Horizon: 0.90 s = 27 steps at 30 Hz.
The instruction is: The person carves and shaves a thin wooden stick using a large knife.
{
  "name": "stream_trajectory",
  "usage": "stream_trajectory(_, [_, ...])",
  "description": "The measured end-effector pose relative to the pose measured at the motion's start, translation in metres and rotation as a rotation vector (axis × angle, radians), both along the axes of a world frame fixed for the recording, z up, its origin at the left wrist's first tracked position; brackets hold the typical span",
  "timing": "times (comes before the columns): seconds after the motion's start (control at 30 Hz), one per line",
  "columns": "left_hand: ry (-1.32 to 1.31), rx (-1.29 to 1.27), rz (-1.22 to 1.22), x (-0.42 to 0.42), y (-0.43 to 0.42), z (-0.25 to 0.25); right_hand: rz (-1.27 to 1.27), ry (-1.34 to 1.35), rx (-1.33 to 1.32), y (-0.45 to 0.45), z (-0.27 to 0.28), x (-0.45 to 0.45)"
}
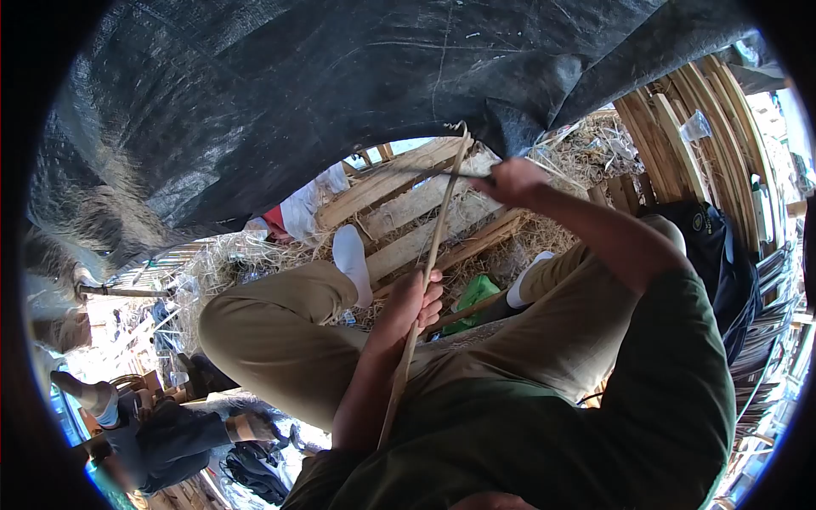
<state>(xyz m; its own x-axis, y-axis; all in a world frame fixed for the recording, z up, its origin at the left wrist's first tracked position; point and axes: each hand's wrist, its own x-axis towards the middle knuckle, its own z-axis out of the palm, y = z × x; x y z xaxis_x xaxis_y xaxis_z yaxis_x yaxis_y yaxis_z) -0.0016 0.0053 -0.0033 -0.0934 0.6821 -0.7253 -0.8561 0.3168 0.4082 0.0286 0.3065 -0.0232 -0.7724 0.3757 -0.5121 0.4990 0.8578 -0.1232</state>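
A long, thin strip of pale wood (435,234) runs from my lap up towards the dark sheet, its lower end against my forearm and shirt. My left hand (410,299) is closed around the strip near its middle. Above it, my right hand (517,181) grips a knife, its fist hiding the handle. The dark, slightly blurred blade (425,172) points left and crosses the strip near the upper end. A thin curled shaving (459,127) hangs at that tip.
A black plastic sheet (280,93) hangs overhead. Wooden slats (408,208), straw and a green plastic bag (476,299) lie around my feet. Bundled strips (705,136) and a dark backpack (714,263) are at right. Another person's legs (174,438) show at lower left.
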Motion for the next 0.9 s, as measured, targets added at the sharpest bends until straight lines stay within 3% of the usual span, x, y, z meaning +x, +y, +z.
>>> stream_trajectory(0.1, [-0.013, -0.004, 0.016, -0.001, -0.004, -0.005, 0.459, 0.282, 0.080, -0.028, 0.001, 0.018])
stream_trajectory(0.2, [-0.031, -0.022, 0.018, 0.003, -0.008, -0.003, 0.215, -0.040, 0.063, 0.002, -0.013, 0.005])
stream_trajectory(0.23, [-0.039, -0.012, 0.027, 0.003, -0.008, -0.006, 0.009, 0.020, 0.096, 0.026, -0.030, 0.006])
stream_trajectory(0.3, [-0.063, 0.013, 0.048, 0.005, -0.008, -0.014, -0.107, 0.101, 0.141, 0.052, -0.032, 0.012])
stream_trajectory(0.43, [-0.075, 0.016, 0.025, 0.007, -0.009, -0.017, 0.151, -0.006, 0.076, 0.011, -0.016, 0.012])
stream_trajectory(0.53, [-0.085, -0.011, 0.039, 0.007, -0.012, -0.017, 0.529, 0.253, 0.104, -0.014, -0.029, 0.026])
stream_trajectory(0.63, [-0.049, 0.003, 0.033, 0.009, -0.013, -0.009, 0.340, 0.082, 0.116, 0.014, -0.034, 0.019])
stream_trajectory(0.67, [-0.070, 0.000, 0.045, 0.009, -0.012, -0.009, 0.104, -0.025, 0.086, 0.028, -0.028, 0.013])
stream_trajectory(0.7, [-0.094, -0.002, 0.055, 0.010, -0.012, -0.010, -0.051, 0.112, 0.188, 0.046, -0.041, 0.015])
stream_trajectory(0.77, [-0.121, -0.002, 0.065, 0.011, -0.013, -0.014, -0.045, 0.168, 0.256, 0.062, -0.046, 0.021])
stream_trajectory(0.87, [-0.121, -0.001, 0.058, 0.007, -0.012, -0.018, 0.007, 0.028, 0.103, 0.032, -0.036, 0.022])
stream_trajectory(0.9, [-0.123, -0.010, 0.056, 0.005, -0.012, -0.018, 0.087, -0.072, 0.018, 0.002, 0.001, 0.019])
